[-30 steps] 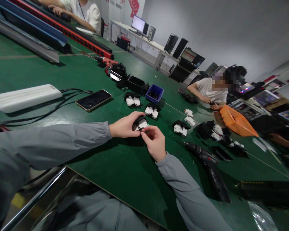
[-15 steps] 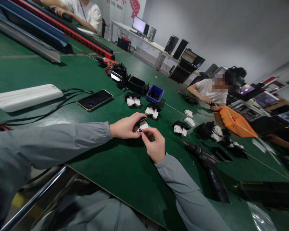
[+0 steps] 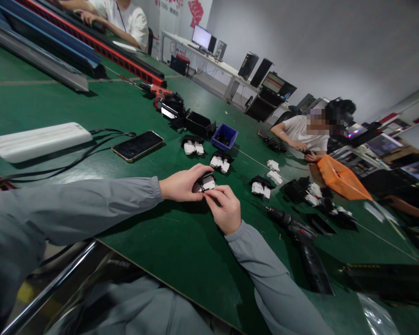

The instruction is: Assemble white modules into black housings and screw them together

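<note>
My left hand [image 3: 183, 184] is closed around a small black-and-white part [image 3: 206, 183], with the thumb along its upper side. At the part's lower edge, my right hand [image 3: 226, 209] has thumb and fingers pinched together against it. Whether a small piece sits in that pinch is hidden. Just beyond my hands lie similar black-and-white parts [image 3: 219, 163], one more [image 3: 193, 147] a little farther off, and another [image 3: 261, 188] to the right. A blue bin [image 3: 224, 137] with small dark pieces inside stands behind them.
A black cordless drill [image 3: 296, 228] lies right of my right arm. On the left are a phone [image 3: 138, 145], a white power bank-like block [image 3: 38, 141] and black cable. An orange bin [image 3: 342, 177] stands near a co-worker [image 3: 303, 135]. Long metal rails [image 3: 38, 42] lie far left.
My right fingertips have shifted very slightly against the part's lower edge. My left hand keeps its hold, and the things on the table stay where they were.
</note>
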